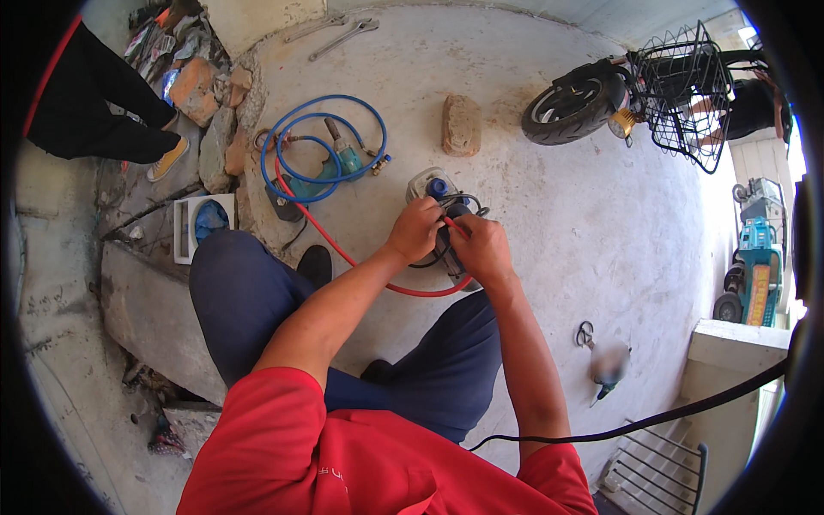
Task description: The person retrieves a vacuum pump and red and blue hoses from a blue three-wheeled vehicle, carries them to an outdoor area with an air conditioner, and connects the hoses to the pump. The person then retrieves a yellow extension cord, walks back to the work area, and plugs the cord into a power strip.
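Note:
A compact pump-like machine (423, 183) with a grey housing, a blue cap and a dark cylindrical body stands on the floor in front of me. My right hand (482, 251) is closed round the end part of a red hose (343, 256), right over the machine. Against its near left side, my left hand (415, 230) has its fingers pinched near the hose end; what they grip is hidden. From my right hand the hose loops down, then left and up to a coiled blue hose (352, 97) with brass fittings. A teal power tool (346, 160) lies among the coils.
A brick (462, 125) lies beyond the machine, and wrenches (343, 39) lie at the back. Scissors (584, 335) and a partly blurred object (608, 365) are at right. A basketed two-wheeler (571, 105) stands far right. Another person's shoe (169, 158) is left, near a white box (182, 232).

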Action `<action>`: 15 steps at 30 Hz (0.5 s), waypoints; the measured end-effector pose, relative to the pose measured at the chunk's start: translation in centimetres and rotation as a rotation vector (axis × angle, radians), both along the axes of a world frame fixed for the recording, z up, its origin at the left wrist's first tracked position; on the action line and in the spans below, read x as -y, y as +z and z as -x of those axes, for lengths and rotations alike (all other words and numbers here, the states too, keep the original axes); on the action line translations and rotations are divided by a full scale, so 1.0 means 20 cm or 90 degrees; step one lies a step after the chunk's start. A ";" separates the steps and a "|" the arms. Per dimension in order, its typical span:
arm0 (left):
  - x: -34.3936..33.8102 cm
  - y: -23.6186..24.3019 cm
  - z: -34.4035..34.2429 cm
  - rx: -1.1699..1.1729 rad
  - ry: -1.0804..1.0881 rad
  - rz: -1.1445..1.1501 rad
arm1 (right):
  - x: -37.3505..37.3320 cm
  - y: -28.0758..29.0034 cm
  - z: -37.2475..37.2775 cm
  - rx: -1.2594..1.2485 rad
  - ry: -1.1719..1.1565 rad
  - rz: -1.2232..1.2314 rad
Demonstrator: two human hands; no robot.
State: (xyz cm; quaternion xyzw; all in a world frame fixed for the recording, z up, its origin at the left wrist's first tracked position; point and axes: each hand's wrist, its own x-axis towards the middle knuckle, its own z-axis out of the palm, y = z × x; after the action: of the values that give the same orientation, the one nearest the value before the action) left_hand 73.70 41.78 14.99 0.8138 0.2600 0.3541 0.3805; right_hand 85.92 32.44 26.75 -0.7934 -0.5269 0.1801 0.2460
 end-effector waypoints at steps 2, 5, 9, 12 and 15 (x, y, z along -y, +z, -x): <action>-0.01 0.00 0.01 0.010 0.015 -0.002 | -0.01 -0.01 0.01 0.030 -0.030 0.000; -0.01 -0.01 0.02 -0.057 0.035 0.030 | -0.01 -0.02 0.02 0.007 -0.005 -0.017; -0.03 -0.02 0.04 -0.075 -0.015 0.004 | -0.03 -0.03 0.05 -0.013 0.003 -0.008; -0.03 -0.03 0.05 -0.035 0.016 0.008 | -0.03 -0.04 0.06 -0.001 0.004 0.012; -0.04 -0.04 0.06 -0.091 0.063 0.017 | -0.04 -0.05 0.07 -0.023 0.048 0.016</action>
State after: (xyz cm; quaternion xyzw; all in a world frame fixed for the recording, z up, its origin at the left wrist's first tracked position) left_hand 72.43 42.58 14.29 0.8181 0.3311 0.3101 0.3534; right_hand 84.47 33.20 25.65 -0.7724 -0.5497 0.2103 0.2385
